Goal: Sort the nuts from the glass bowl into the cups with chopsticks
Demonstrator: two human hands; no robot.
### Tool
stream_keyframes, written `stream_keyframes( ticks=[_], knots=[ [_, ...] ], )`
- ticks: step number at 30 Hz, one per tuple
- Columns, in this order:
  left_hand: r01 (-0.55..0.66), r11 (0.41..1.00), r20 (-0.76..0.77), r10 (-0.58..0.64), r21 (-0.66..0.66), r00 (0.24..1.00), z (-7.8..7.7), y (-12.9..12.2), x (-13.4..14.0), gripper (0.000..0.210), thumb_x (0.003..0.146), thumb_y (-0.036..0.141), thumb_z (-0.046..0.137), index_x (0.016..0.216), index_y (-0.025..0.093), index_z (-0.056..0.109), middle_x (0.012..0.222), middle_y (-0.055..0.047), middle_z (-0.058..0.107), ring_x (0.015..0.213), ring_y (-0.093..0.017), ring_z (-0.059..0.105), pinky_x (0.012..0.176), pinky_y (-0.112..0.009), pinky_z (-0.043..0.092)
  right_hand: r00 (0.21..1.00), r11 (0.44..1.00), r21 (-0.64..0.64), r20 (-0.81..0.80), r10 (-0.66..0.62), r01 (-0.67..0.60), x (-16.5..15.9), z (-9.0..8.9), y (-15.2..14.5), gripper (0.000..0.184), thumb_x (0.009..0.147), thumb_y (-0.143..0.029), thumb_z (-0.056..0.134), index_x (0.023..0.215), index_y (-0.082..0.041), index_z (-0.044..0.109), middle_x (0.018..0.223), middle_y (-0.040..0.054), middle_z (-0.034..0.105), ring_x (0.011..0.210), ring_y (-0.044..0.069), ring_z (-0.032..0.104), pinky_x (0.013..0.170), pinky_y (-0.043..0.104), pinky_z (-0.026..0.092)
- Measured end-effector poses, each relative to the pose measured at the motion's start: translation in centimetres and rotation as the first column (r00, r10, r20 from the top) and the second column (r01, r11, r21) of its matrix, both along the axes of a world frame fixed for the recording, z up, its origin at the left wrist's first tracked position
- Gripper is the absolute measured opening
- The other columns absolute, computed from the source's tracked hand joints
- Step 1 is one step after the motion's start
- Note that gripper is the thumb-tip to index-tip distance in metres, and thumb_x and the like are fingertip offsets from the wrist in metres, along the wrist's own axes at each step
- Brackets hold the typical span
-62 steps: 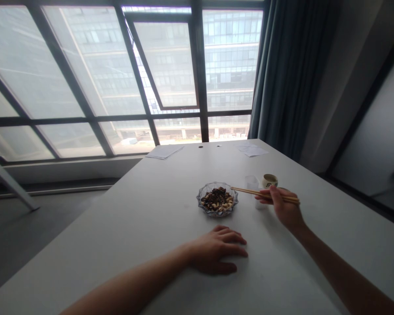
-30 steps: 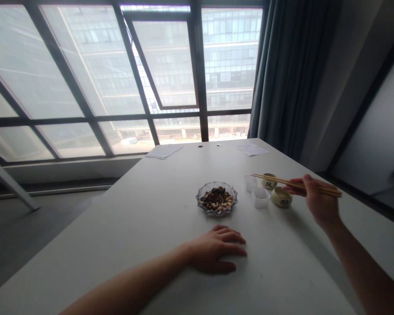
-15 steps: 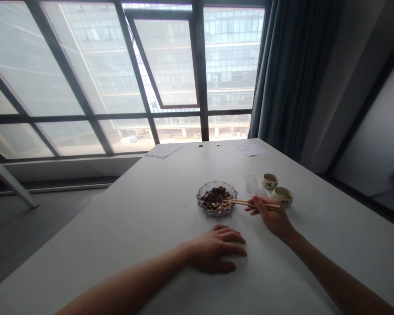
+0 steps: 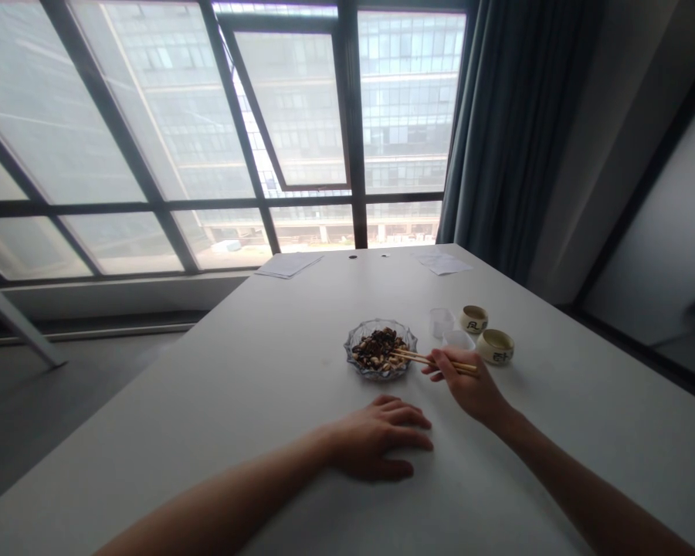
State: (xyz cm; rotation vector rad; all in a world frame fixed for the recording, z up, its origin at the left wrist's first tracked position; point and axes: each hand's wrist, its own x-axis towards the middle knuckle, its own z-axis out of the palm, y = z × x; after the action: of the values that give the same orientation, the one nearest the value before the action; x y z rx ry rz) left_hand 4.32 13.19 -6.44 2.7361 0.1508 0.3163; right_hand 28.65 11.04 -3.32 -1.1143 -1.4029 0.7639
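Wooden chopsticks (image 4: pixel 408 356), pinched in the right hand (image 4: pixel 470 384), dip into a glass bowl (image 4: pixel 376 375) below right of centre-frame, where dark and pale pieces (image 4: pixel 376 347) remain heaped, while the left hand (image 4: pixel 379 439) lies spread on the worktop (image 4: pixel 278 355).

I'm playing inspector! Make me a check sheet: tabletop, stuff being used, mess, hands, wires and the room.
Surface: long white tabletop, one dark round hole near the far edge.
Job's things: scalloped clear glass bowl of dark and pale pieces; tan wooden chopsticks, tips at the pieces; two squarish translucent plastic cups and two round cream cups with dark characters, right of the bowl.
Clutter: white paper sheets at both far corners.
Hands: left hand palm down on the tabletop; right hand gripping the chopsticks.
Cables: nothing seen.
Surroundings: dark-framed window, one pane tilted open; dark blue fabric curtain at the right.
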Motion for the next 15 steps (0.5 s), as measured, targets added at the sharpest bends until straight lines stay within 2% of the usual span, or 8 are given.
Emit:
stream_keyframes(
  ticks=[10, 15],
  knots=[
    [-0.002, 1.0, 0.005, 0.002, -0.003, 1.0, 0.12, -0.11, 0.07, 0.046, 0.1, 0.048, 0.066, 0.143, 0.031, 0.06, 0.151, -0.007, 0.059, 0.141, -0.03, 0.053, 0.125, -0.044, 0.028, 1.0, 1.0, 0.024, -0.022, -0.013, 0.013, 0.04, -0.19, 0.05, 0.056, 0.095, -0.069, 0.065, 0.087, -0.015, 0.079, 0.083, 0.014, 0.082, 0.075, 0.028, 0.081, 0.065, 0.036, 0.069],
    [-0.003, 1.0, 0.004, 0.003, -0.002, 1.0, 0.13, -0.11, 0.04, 0.047, 0.099, 0.048, 0.067, 0.143, 0.032, 0.059, 0.152, -0.007, 0.059, 0.141, -0.03, 0.053, 0.125, -0.044, 0.029, 1.0, 1.0, 0.02, -0.016, 0.024, -0.023, 0.24, -0.66, 0.28, 0.052, 0.096, -0.065, 0.066, 0.094, -0.014, 0.081, 0.092, 0.0143, 0.083, 0.084, 0.029, 0.082, 0.069, 0.036, 0.07]
  ],
)
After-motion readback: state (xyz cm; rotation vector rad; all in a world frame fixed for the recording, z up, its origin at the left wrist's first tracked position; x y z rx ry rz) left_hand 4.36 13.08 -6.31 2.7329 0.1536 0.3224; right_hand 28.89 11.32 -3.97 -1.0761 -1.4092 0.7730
